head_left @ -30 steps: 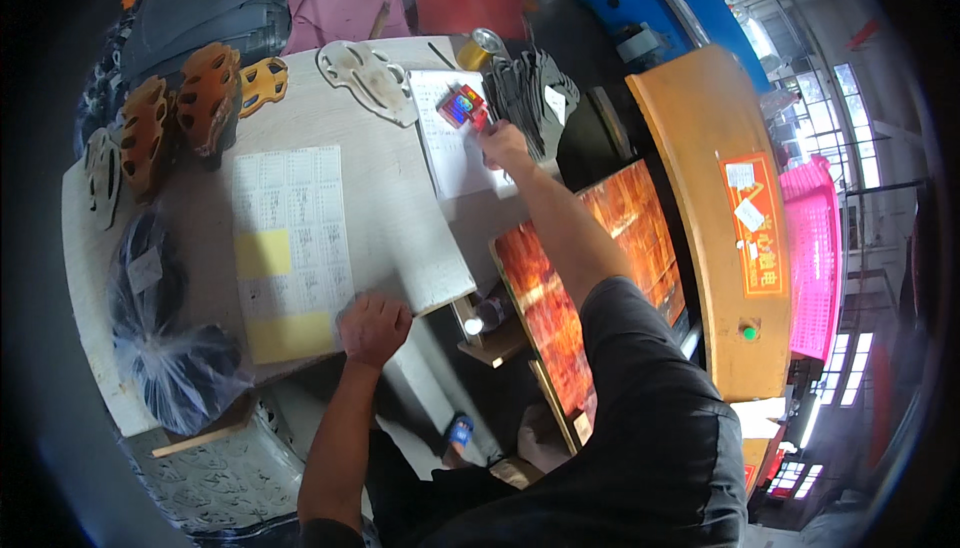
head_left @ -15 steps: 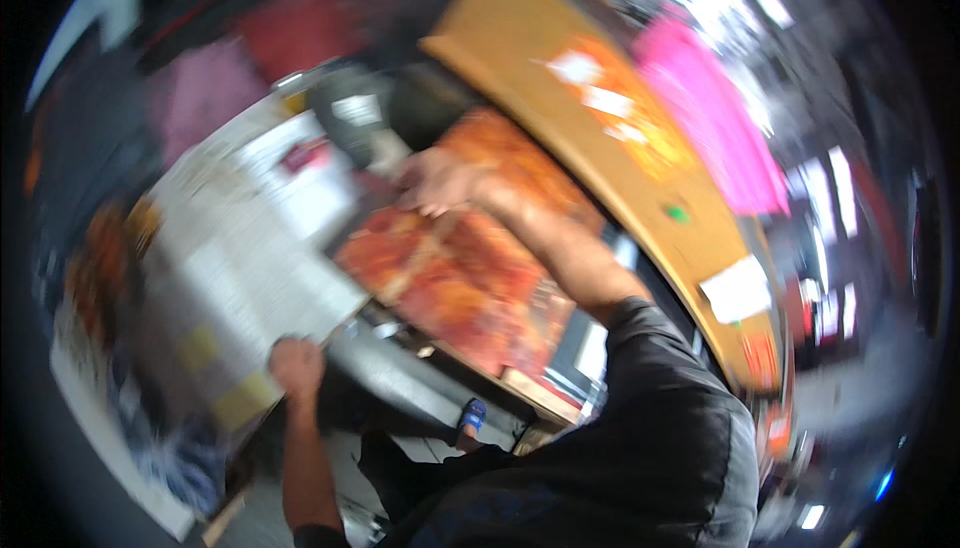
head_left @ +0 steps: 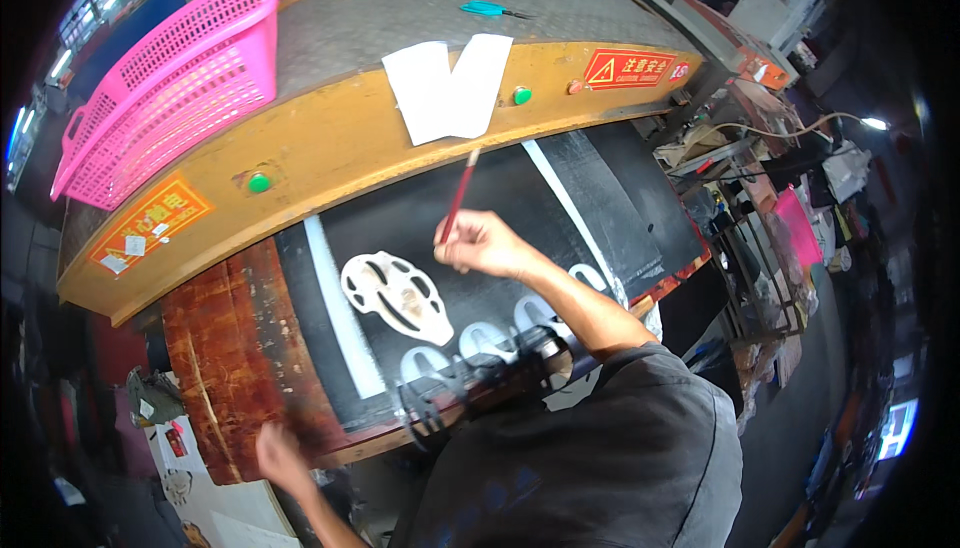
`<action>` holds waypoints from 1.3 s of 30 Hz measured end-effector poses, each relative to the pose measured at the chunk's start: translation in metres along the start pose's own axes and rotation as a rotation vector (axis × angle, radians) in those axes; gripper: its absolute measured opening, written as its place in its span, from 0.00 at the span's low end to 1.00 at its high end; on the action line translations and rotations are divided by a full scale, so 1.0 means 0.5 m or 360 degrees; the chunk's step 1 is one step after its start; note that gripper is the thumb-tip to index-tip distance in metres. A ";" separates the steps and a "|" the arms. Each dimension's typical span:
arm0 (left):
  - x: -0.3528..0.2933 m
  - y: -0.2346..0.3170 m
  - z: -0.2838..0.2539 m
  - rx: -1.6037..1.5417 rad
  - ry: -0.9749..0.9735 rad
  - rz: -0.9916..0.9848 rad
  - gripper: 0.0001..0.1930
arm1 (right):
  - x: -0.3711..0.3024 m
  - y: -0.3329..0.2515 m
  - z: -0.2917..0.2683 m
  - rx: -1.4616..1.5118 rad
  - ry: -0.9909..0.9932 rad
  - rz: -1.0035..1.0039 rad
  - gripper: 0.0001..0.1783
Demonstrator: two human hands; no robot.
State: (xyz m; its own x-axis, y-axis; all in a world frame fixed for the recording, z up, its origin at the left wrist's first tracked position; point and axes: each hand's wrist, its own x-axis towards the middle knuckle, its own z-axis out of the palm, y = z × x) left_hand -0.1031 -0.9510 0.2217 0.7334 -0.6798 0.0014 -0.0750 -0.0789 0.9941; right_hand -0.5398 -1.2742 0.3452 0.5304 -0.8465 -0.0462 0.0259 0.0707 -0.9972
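My right hand (head_left: 480, 245) pinches a thin dark-red pen-like stick (head_left: 459, 195) with a pale tip, held upright above a black board (head_left: 390, 203). Below and left of that hand lies a white oval piece (head_left: 400, 300) with several dark slots. Dark curved metal strips (head_left: 432, 413), perhaps cutting dies, sit along the near edge with pale rounded shapes among them. My left hand (head_left: 280, 453) is low on the left, beside the worn reddish-brown board (head_left: 232, 348). Motion blur smears its fingers, and I see nothing plainly held there.
A yellow machine beam (head_left: 330, 153) crosses behind the board, with green buttons, warning labels and white papers (head_left: 447, 90). On it stand a pink basket (head_left: 180, 78) and teal-handled snips (head_left: 486, 9). A cluttered metal rack (head_left: 745, 288) stands at right.
My view has swung from the cardboard-topped table to the machine board. The dark-red stick now shows plainly in my right hand. My left hand is away from the cardboard's edge.
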 end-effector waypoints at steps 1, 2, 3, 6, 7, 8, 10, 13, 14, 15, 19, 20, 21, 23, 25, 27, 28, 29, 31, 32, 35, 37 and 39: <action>0.030 0.073 0.139 -0.0230 -0.0340 -0.0073 0.12 | 0.008 -0.009 -0.053 -0.0022 0.0076 -0.0047 0.06; 0.040 0.139 0.266 -0.0214 -0.0498 -0.0024 0.13 | 0.024 -0.018 -0.096 -0.0100 0.0140 -0.0057 0.05; 0.055 0.194 0.402 -0.0231 -0.0541 0.0031 0.13 | 0.044 -0.029 -0.134 -0.0111 0.0144 -0.0114 0.04; 0.117 0.337 0.705 -0.0141 -0.1035 0.0234 0.16 | 0.111 -0.062 -0.224 -0.0474 0.0325 -0.0399 0.05; 0.146 0.371 0.787 -0.0185 -0.1239 0.0184 0.16 | 0.136 -0.073 -0.245 -0.0455 0.0343 -0.0466 0.06; 0.160 0.393 0.865 -0.0073 -0.1210 0.0139 0.18 | 0.160 -0.081 -0.260 -0.0457 0.0372 -0.0551 0.07; 0.199 0.420 0.988 -0.0118 -0.1296 0.0134 0.20 | 0.204 -0.096 -0.285 -0.0521 0.0445 -0.0660 0.10; 0.245 0.423 1.102 0.0009 -0.1116 0.0194 0.22 | 0.256 -0.111 -0.305 -0.0617 0.0478 -0.0802 0.08; 0.257 0.420 1.122 0.0184 -0.1044 0.0256 0.23 | 0.272 -0.115 -0.309 -0.0738 0.0502 -0.0863 0.08; 0.265 0.415 1.137 0.0372 -0.0951 0.0292 0.24 | 0.286 -0.117 -0.312 -0.0846 0.0490 -0.1016 0.08; 0.268 0.396 1.160 0.0335 -0.0662 0.0316 0.27 | 0.332 -0.116 -0.315 -0.1153 0.0493 -0.1241 0.07; 0.267 0.394 1.161 0.0320 -0.0656 0.0302 0.26 | 0.341 -0.113 -0.315 -0.1167 0.0494 -0.1229 0.07; 0.265 0.394 1.162 0.0305 -0.0651 0.0292 0.26 | 0.348 -0.110 -0.316 -0.1179 0.0499 -0.1219 0.07; 0.263 0.396 1.162 0.0284 -0.0640 0.0285 0.26 | 0.361 -0.104 -0.317 -0.1198 0.0537 -0.1369 0.07; 0.263 0.398 1.161 0.0269 -0.0627 0.0285 0.25 | 0.370 -0.099 -0.320 -0.1200 0.0569 -0.1474 0.07; 0.263 0.400 1.159 0.0253 -0.0627 0.0290 0.25 | 0.376 -0.096 -0.324 -0.1270 0.0546 -0.1535 0.08; 0.263 0.400 1.159 0.0247 -0.0628 0.0292 0.25 | 0.378 -0.095 -0.326 -0.1285 0.0546 -0.1578 0.09; 0.263 0.400 1.158 0.0248 -0.0624 0.0295 0.26 | 0.380 -0.095 -0.327 -0.1323 0.0537 -0.1581 0.09; 0.264 0.398 1.158 0.0247 -0.0620 0.0303 0.26 | 0.383 -0.096 -0.327 -0.1349 0.0545 -0.1633 0.09; 0.265 0.397 1.158 0.0247 -0.0627 0.0295 0.26 | 0.384 -0.096 -0.327 -0.1369 0.0550 -0.1632 0.09; 0.269 0.395 1.160 0.0242 -0.0642 0.0276 0.26 | 0.385 -0.098 -0.325 -0.1393 0.0560 -0.1670 0.08; 0.271 0.396 1.159 0.0230 -0.0644 0.0281 0.27 | 0.385 -0.099 -0.324 -0.1421 0.0557 -0.1671 0.08; 0.274 0.400 1.156 0.0336 -0.0699 0.0245 0.24 | 0.384 -0.099 -0.324 -0.1444 0.0557 -0.1658 0.08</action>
State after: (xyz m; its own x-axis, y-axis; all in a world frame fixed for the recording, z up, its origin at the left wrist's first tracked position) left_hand -0.4083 -1.4815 0.3575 0.3533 -0.9339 0.0553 -0.3279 -0.0682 0.9422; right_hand -0.5765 -1.5255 0.3762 0.3697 -0.3949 0.8410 -0.3457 -0.8987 -0.2700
